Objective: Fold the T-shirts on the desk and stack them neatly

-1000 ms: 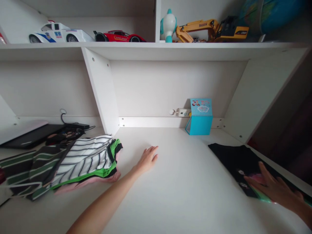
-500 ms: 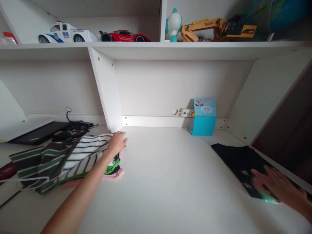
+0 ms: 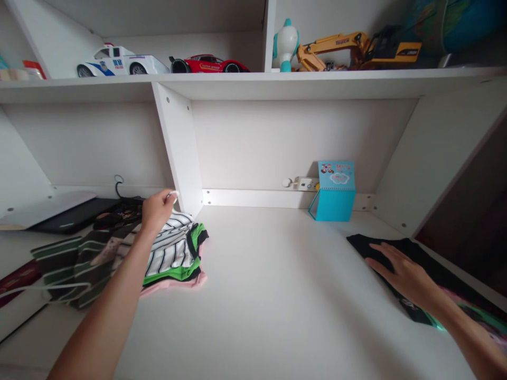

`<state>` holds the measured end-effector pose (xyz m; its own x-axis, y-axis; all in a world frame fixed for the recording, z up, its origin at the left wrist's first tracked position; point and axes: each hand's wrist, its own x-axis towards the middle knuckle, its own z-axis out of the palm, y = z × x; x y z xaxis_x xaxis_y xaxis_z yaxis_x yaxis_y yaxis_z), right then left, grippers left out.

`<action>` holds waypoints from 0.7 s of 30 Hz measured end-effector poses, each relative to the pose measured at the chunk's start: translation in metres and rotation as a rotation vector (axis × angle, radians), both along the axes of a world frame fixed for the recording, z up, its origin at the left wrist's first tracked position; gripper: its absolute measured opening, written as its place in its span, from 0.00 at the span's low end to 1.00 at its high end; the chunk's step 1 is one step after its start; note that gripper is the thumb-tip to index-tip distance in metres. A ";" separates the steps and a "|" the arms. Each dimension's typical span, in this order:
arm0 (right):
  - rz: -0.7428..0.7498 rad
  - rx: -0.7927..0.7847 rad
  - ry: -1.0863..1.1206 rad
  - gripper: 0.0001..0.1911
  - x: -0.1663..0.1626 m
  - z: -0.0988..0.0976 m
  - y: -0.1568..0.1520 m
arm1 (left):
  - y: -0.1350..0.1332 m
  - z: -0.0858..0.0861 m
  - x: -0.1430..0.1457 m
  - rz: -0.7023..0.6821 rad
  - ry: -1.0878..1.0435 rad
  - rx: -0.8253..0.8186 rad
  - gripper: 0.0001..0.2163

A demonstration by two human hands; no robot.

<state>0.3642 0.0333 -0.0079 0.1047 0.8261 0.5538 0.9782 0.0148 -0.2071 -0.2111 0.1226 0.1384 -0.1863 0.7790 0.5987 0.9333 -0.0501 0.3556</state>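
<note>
My left hand (image 3: 156,212) is closed in a pinch on the edge of a white garment with black stripes (image 3: 170,250), raising that edge a little. Green and black cloth (image 3: 197,235) and a pink garment (image 3: 196,281) show beneath it in the same pile. To the left of my forearm lies dark cloth with green stripes (image 3: 63,261). On the right, my right hand (image 3: 400,272) rests open with its fingers stretched over a flat black garment (image 3: 415,253). My forearm covers part of that garment's coloured print.
A blue desk calendar (image 3: 335,203) stands at the back beside a power strip (image 3: 307,183). A black laptop-like slab (image 3: 71,219) and a hanger (image 3: 119,187) lie back left. Above, the shelf holds a police car (image 3: 119,62), a red car (image 3: 208,63) and a toy excavator (image 3: 364,50).
My left hand has moved left and up with the striped garment's edge, exposing more green and pink cloth. My right hand has slid away from me, up the black garment.
</note>
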 end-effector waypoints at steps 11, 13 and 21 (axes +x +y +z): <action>0.862 -0.066 0.310 0.37 -0.226 0.129 0.007 | -0.088 0.100 0.181 -0.952 -0.221 0.415 0.10; 0.811 -0.137 0.275 0.19 -0.237 0.128 0.010 | -0.077 0.096 0.189 -0.950 -0.222 0.359 0.10; 0.154 -0.175 0.034 0.06 -0.160 0.099 0.037 | -0.032 0.095 0.139 -0.794 -0.297 0.152 0.13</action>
<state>0.2037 0.0707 0.0913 -0.0137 0.9170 0.3987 0.9597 0.1239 -0.2521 -0.0724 0.0905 0.2332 0.2143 0.6600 0.7200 0.4704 -0.7158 0.5161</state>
